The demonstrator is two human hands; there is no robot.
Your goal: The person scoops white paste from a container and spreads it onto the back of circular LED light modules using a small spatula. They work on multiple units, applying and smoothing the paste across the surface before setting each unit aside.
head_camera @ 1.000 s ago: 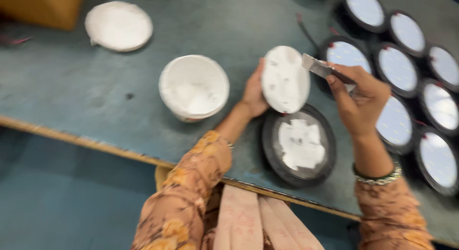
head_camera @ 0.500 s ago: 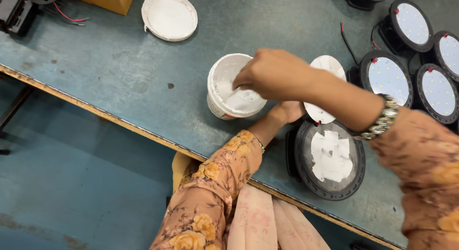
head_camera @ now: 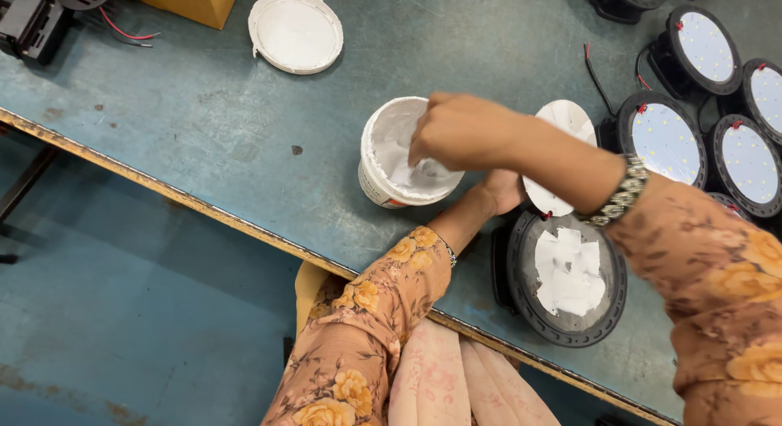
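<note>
My right hand [head_camera: 464, 133] reaches across into a white tub of white paste [head_camera: 376, 149], fingers closed around a scraper whose blade is hidden in the tub. Just right of the tub, my left hand [head_camera: 501, 190] holds a white round disc [head_camera: 566, 125] tilted on edge. Below the disc, a black round lamp housing [head_camera: 521, 304] lies flat near the table's front edge, with a patch of white paste spread in its middle.
The tub's white lid [head_camera: 295, 31] lies at the back of the blue-green table [head_camera: 204, 141]. Several black round lamps with white LED faces [head_camera: 668, 133] crowd the right side. A cardboard box [head_camera: 191, 1] and a black device with wires [head_camera: 32, 23] sit at the back left.
My right hand left the disc, swung left and went down into the tub with the scraper. My left hand kept holding the disc. The view shifted left.
</note>
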